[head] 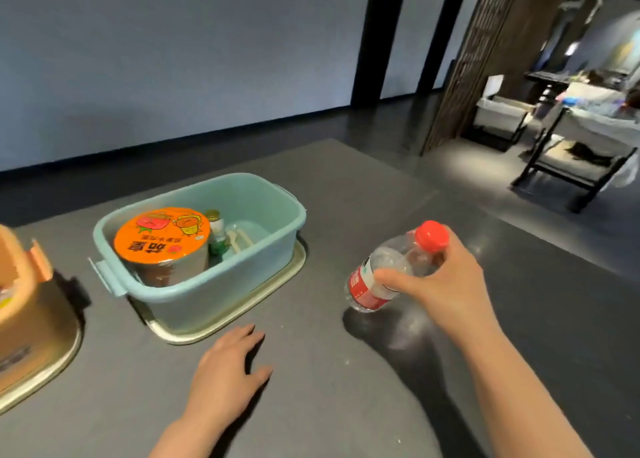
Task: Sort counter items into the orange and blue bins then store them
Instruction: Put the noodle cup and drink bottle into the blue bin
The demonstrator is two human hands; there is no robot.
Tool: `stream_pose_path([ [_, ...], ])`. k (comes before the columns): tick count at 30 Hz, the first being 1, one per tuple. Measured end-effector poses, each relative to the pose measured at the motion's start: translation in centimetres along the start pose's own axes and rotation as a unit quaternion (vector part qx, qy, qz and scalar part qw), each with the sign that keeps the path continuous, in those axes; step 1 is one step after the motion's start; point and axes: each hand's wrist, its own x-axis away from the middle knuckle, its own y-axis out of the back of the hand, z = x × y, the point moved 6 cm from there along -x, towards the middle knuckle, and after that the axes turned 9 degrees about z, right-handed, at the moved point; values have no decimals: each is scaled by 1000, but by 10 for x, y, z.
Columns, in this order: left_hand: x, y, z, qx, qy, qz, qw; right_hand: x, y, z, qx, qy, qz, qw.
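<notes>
A clear water bottle (388,270) with a red cap and red label tilts just above the dark counter, right of centre; my right hand (446,284) is wrapped around its upper part. My left hand (228,371) lies flat on the counter, fingers spread, holding nothing, just in front of the blue bin (263,249). The blue bin stands on its pale lid and holds an instant-noodle tub (162,239) with an orange top, a small green bottle (217,235) and some pale cutlery. The orange bin (27,305) is cut off at the left edge, also on a lid.
The grey counter (346,388) runs to a far edge behind the blue bin and a right edge past the bottle. Beyond it are a dark floor, a pale wall, a slatted screen and dark-framed chairs (575,159) at the far right.
</notes>
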Motion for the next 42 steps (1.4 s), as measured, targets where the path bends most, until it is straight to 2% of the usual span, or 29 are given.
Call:
stream_pose_path([
  [4, 20, 21, 26, 1, 34, -59, 998, -34, -52, 34, -33, 70, 72, 994],
  [8, 26, 31, 37, 3, 42, -84, 996, -59, -86, 56, -52, 113, 113, 986],
  [11, 21, 36, 36, 5, 27, -106, 994, -86, -101, 70, -72, 127, 107, 984],
  [16, 16, 38, 22, -35, -2, -103, 994, -148, -120, 85, -134, 116, 41, 983],
  [21, 17, 43, 25, -27, -31, -133, 990, -185, -181, 75, -19, 96, 103, 990],
  [24, 12, 34, 36, -31, -22, -95, 995, -199, -211, 57, 48, 55, 130, 989],
  [28, 6, 33, 39, -57, -6, -73, 996, -207, -240, 51, 135, 39, 202, 969],
  [31, 6, 41, 37, -83, 1, -96, 992, -214, -240, 56, 188, 43, 219, 956],
  [36, 6, 41, 38, -99, -4, -107, 989, -217, -245, 68, 307, 34, 265, 913],
  [38, 7, 39, 37, -87, -2, -104, 991, -215, -251, 62, 311, 34, 278, 908],
  [42, 10, 41, 34, -78, -7, -106, 991, -204, -262, 46, 256, 69, 245, 933],
])
